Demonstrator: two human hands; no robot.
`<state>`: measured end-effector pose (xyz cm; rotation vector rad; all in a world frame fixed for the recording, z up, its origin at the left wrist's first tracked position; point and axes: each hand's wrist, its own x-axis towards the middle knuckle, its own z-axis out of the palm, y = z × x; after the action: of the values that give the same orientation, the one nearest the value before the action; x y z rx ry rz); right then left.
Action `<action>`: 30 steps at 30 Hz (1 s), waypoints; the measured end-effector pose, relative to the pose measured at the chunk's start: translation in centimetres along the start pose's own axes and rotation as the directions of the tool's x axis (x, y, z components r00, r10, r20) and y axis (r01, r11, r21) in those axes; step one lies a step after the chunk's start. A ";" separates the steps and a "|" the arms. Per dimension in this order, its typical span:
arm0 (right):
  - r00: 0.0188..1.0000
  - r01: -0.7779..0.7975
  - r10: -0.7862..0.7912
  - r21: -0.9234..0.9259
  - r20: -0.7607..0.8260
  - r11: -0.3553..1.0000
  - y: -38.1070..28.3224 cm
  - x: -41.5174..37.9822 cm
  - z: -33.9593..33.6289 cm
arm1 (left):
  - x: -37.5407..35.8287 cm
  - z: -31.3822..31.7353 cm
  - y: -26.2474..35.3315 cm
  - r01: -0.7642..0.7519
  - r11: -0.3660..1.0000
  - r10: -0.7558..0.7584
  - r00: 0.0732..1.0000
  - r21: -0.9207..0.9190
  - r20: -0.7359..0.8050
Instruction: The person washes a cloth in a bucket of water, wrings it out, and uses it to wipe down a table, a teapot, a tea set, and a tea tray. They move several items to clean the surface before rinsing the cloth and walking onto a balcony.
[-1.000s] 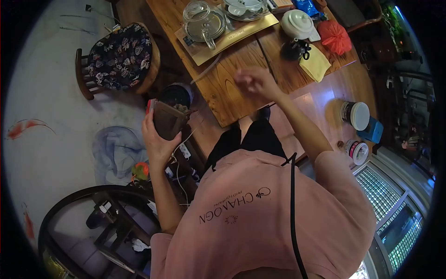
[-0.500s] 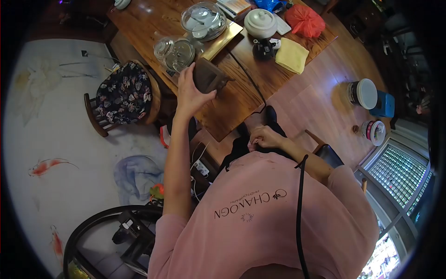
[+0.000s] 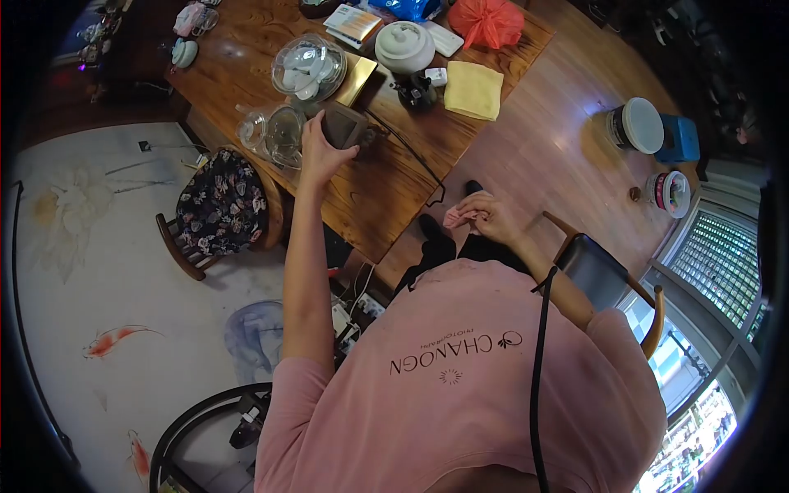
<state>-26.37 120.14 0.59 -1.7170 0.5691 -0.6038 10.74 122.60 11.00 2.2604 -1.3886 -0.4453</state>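
Note:
My left hand [image 3: 323, 156] reaches over the wooden table [image 3: 374, 209], fingers and thumb spread around a dark brown, square box-like piece [image 3: 345, 127]. A small knobby part sticks out at that piece's right side. Just left of the hand stand a glass pot with a round lid [image 3: 283, 135] and a smaller glass vessel [image 3: 252, 130]. Off the table's near edge, in front of my body, my right hand [image 3: 493, 220] is closed on a crumpled pink cloth [image 3: 460, 215].
Behind sit a glass bowl of white cups [image 3: 309, 70], a gold tray [image 3: 357, 80], a white lidded pot [image 3: 404, 47], a black object [image 3: 413, 92], a yellow cloth [image 3: 473, 90] and a red bag [image 3: 486, 22]. Chairs [image 3: 223, 201] flank the table; buckets [image 3: 641, 126] stand on the floor.
My right hand has moved forward, away from my shirt, with the pink cloth now showing more. My left hand stays around the brown piece. The camera view has shifted.

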 end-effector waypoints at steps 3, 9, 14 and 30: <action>1.000 -0.025 0.025 -0.010 -0.008 1.000 0.3 0.4 -1.0 | 0.8 0.3 0.1 0.012 1.000 -0.012 1.000 0.006 0.000; 0.992 -0.117 0.117 -0.006 0.050 0.993 0.6 1.3 -2.0 | 1.2 0.6 0.1 0.004 1.000 -0.004 1.000 0.013 -0.019; 0.994 -0.086 0.086 -0.010 0.072 0.996 0.2 4.0 -0.6 | 0.6 0.7 -0.6 -0.062 0.998 0.061 0.997 -0.026 -0.044; 0.892 0.438 -0.289 -0.504 0.347 0.745 3.0 10.0 9.9 | -3.8 0.4 0.3 0.022 0.998 0.002 0.915 0.054 -0.404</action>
<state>-12.48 120.12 -3.27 -2.4795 0.2291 -0.5021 8.61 125.81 11.00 2.2400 -1.1857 0.0660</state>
